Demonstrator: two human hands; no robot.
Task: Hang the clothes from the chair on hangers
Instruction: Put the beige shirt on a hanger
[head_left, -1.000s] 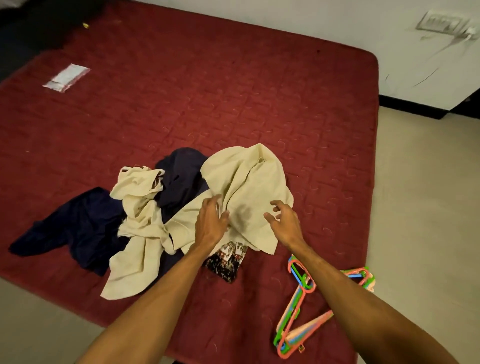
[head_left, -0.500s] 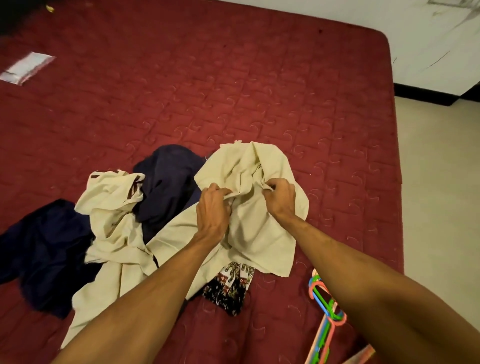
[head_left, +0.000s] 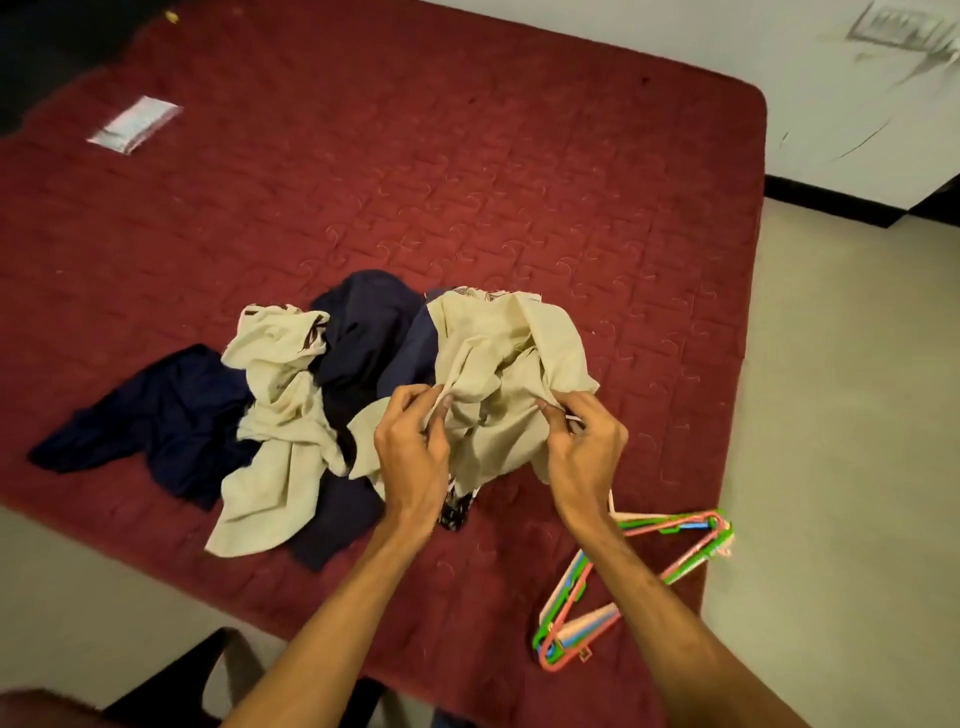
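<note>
Pinching the cream garment (head_left: 511, 364) in your left hand (head_left: 410, 452) and right hand (head_left: 587, 447), you have hung nothing yet; hangers (head_left: 675, 524) lie unused near the bed's (head_left: 467, 182) corner.

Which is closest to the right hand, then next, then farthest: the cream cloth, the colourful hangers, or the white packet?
1. The cream cloth: held in the right hand itself.
2. The colourful hangers: close by, lower right.
3. The white packet: far away, upper left.
</note>
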